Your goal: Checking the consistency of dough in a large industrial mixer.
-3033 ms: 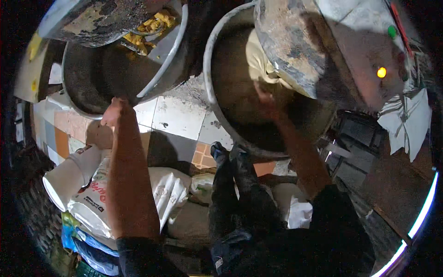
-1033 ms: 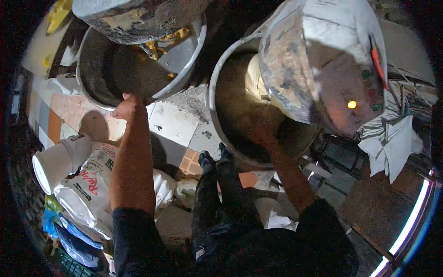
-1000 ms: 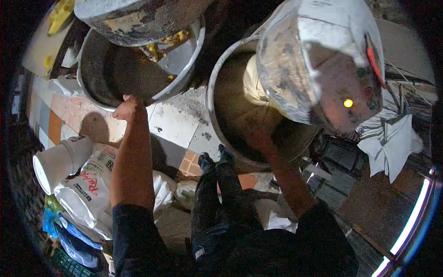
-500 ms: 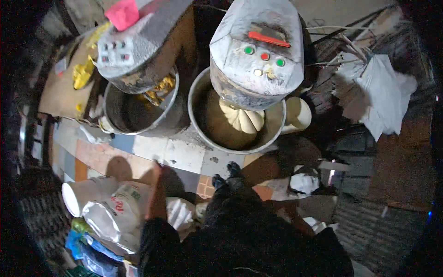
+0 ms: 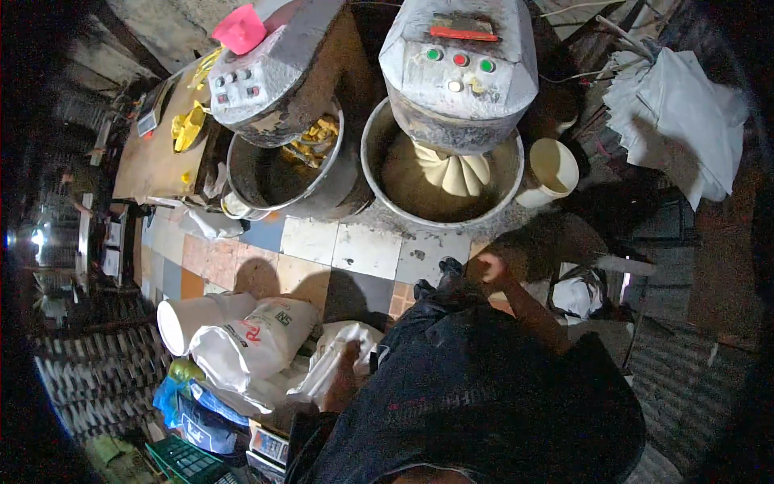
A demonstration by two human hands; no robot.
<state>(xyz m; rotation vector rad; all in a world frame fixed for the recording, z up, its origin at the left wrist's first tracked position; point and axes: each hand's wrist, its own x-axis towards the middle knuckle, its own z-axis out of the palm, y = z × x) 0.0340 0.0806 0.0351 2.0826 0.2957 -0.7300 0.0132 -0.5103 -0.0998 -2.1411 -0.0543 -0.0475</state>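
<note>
My left hand [image 5: 350, 355] hangs low beside my body, in front of a crumpled white sack [image 5: 322, 367]. Its fingers are hard to make out, and whether it touches the sack does not show. Over the floor ahead of me is my right hand [image 5: 489, 267], fingers curled in, with nothing visible in them. It is nearest to the right mixer's metal bowl [image 5: 443, 222]. Pale dough [image 5: 455, 173] is bunched beneath that mixer's head [image 5: 459, 101]. The left mixer's bowl [image 5: 278, 206] holds yellow-brown pieces [image 5: 314, 141].
Beside the right bowl stands a cream bucket [image 5: 554, 165]. White sheets [image 5: 685, 121] hang at far right. At left are a white bucket [image 5: 201, 315], a full white sack [image 5: 270, 331] and a green crate [image 5: 189, 461]. A pink scoop [image 5: 239, 31] lies on the left mixer.
The view has shifted, so the mixers sit higher and further right. My left hand has swung back toward my body; my right hand has come forward into clear sight.
</note>
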